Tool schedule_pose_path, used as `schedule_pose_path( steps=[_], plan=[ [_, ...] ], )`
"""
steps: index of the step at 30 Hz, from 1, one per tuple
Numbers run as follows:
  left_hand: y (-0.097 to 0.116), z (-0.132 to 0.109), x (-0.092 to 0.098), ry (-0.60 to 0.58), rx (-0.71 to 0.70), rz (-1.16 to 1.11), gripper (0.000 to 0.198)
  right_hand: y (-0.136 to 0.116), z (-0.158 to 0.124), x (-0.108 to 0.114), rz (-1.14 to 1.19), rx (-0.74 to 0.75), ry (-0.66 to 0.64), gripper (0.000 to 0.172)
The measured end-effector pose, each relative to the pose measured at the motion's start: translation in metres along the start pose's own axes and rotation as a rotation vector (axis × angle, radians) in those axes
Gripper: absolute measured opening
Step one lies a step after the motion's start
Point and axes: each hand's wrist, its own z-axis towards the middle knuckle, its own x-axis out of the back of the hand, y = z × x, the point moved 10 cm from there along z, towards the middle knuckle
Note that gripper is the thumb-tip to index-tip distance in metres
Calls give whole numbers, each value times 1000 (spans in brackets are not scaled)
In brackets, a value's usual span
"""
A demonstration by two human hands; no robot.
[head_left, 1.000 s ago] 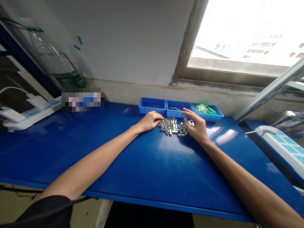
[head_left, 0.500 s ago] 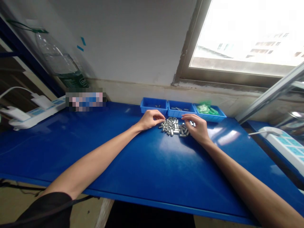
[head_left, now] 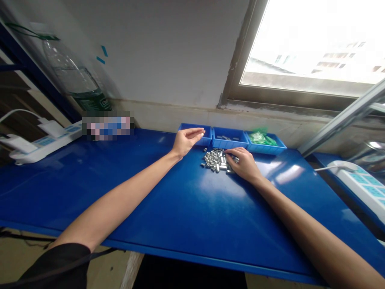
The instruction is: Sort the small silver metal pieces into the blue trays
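A pile of small silvery metal pieces [head_left: 212,159], short ones on the left and longer bars to the right, lies on the blue table. Over the front of the left blue bin [head_left: 207,140] is my left hand [head_left: 185,143], thumb and fingers pinched together; whatever is between the tips is too small to make out. My right hand [head_left: 244,163] reaches into the right side of the pile with fingers curled and closed at the metal pieces. It hides part of the longer bars, and what its fingertips hold cannot be seen.
A middle blue bin [head_left: 230,142] holds a few metal pieces; the right blue bin [head_left: 278,149] contains a green plastic bag [head_left: 261,138]. Power strips [head_left: 33,152] lie at both sides. A large bottle [head_left: 75,80] stands back left, and a metal bar slants at right.
My left hand has risen from the pile's left edge to the left bin. My right hand has shifted slightly left over the pile, its fingers lower among the pieces.
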Motion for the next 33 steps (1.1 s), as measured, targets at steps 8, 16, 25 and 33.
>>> schedule_pose_path(
  steps=[8, 16, 25, 33],
  plan=[
    [11, -9, -19, -243, -225, 523, 21, 1, 1, 2, 49, -6, -10, 22],
    [-7, -18, -27, -407, -265, 712, 27, 8, 3, 5, 160, -61, 9, 19],
    [2, -29, -38, -483, -346, 701, 26, 22, 4, -3, 224, -171, -38, 23],
    [3, -28, -37, -489, -353, 637, 18, 16, 1, 8, 197, -102, 123, 23]
  ],
)
